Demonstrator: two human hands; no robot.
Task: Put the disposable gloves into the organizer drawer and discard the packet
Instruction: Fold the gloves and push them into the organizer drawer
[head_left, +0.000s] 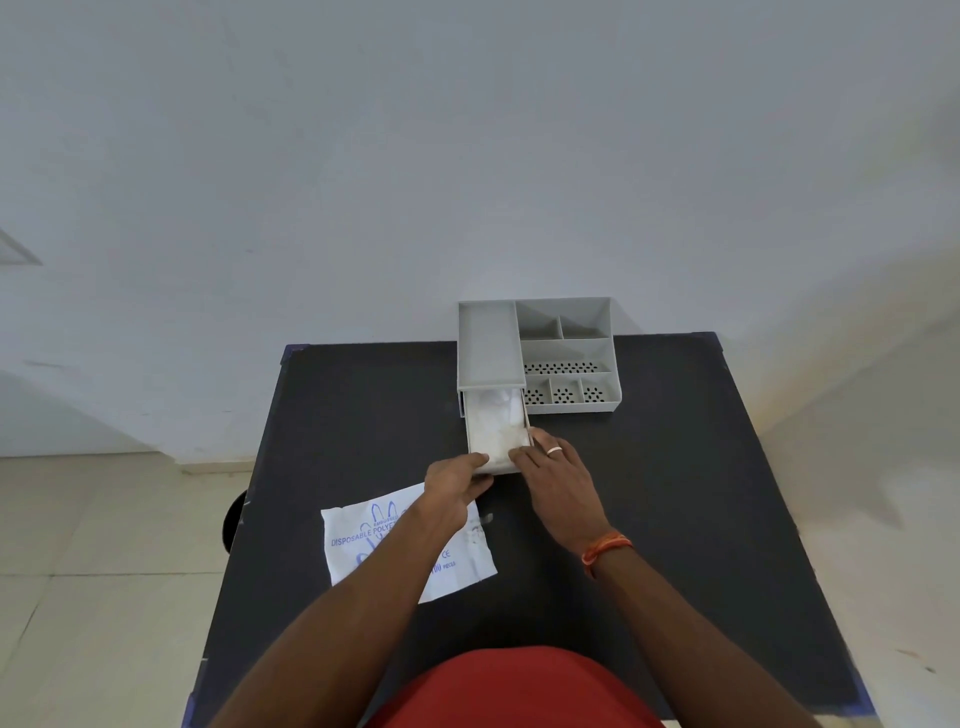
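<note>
A grey desk organizer (566, 332) stands at the far edge of the dark table (675, 493). Its drawer (475, 441) is pulled out toward me, with clear white disposable gloves (498, 421) lying inside. My left hand (454, 480) grips the drawer's front left corner, thumb on its rim. My right hand (558, 475), wearing a ring, rests on the drawer's front right corner with fingers on the rim. The flat white packet (374, 545) with blue print lies on the table under my left forearm.
A white wall rises right behind the table. The organizer's right side has several open compartments (566, 382) with perforated floors. A dark round object (234, 522) shows at the table's left edge. Tiled floor (93, 571) lies to the left.
</note>
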